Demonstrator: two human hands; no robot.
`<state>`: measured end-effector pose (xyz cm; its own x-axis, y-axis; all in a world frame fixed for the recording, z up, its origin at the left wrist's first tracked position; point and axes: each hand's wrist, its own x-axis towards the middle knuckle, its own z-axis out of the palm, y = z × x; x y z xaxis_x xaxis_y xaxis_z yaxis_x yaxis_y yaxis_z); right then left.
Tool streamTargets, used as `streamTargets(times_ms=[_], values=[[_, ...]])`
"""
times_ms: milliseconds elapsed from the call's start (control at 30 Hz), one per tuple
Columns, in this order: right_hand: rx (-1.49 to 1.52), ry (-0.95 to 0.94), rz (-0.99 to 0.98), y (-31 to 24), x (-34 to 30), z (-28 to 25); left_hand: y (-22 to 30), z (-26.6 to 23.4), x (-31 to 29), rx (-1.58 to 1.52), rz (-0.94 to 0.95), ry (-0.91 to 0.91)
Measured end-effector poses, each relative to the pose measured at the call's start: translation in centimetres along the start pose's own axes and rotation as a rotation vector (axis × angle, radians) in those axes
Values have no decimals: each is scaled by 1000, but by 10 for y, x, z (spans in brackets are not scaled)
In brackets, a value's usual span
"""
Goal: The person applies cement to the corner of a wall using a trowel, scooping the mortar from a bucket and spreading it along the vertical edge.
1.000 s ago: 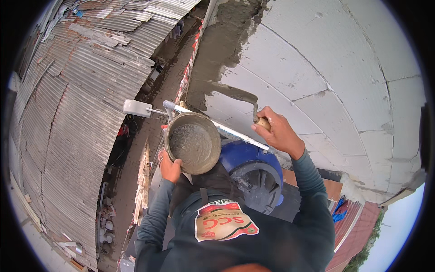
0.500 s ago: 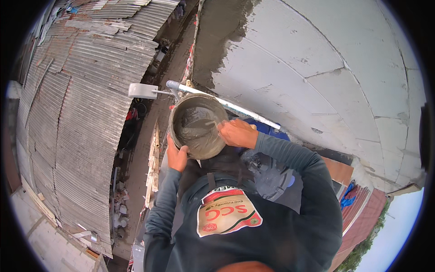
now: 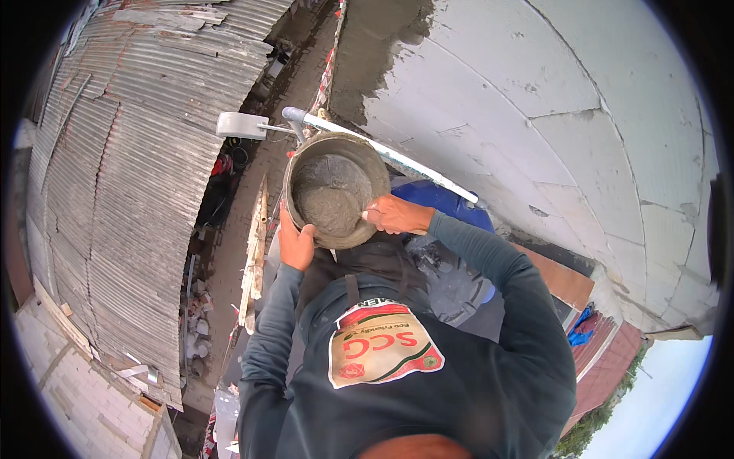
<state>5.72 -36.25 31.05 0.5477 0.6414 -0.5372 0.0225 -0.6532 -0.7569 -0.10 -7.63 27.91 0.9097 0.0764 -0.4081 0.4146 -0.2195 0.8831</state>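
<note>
A round, mortar-caked bucket (image 3: 307, 158) is tilted in front of my body, its mouth facing up toward me. Wet grey mortar (image 3: 330, 205) lies heaped against its near side. My left hand (image 3: 295, 243) is closed on the bucket's near left side, with the thumb at the rim. At the right rim, my right hand (image 3: 399, 215) grips a trowel; the end of its wooden handle (image 3: 418, 232) sticks out beyond the fingers. The trowel's blade cannot be made out against the mortar.
A white pipe (image 3: 397, 162) runs just beyond the bucket, beside a pale block wall (image 3: 489, 99) partly coated with wet mortar (image 3: 375, 53). A lamp-like fixture (image 3: 241, 125) juts out left. Corrugated roofing (image 3: 153, 168) and a narrow alley lie below. A blue drum (image 3: 443, 200) stands at right.
The bucket has risen slightly in view and shows more of its inside. The mortar has gathered toward the near side. The trowel blade, visible earlier, is no longer distinct. Both hands keep their grips.
</note>
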Motion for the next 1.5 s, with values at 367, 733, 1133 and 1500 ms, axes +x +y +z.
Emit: streamTargets(times_ms=[367,733,1133,1500], values=[[278,110,172,-9,-31,-18,10,-1,-4,-82,-84,48],[-128,311,-59,13,-21,-16,6,4,3,-138,-85,36],[134,229,-20,-33,-49,-49,17,3,9,-114,-147,30],[236,132,162,-78,-77,-106,-4,7,12,-137,-103,70]])
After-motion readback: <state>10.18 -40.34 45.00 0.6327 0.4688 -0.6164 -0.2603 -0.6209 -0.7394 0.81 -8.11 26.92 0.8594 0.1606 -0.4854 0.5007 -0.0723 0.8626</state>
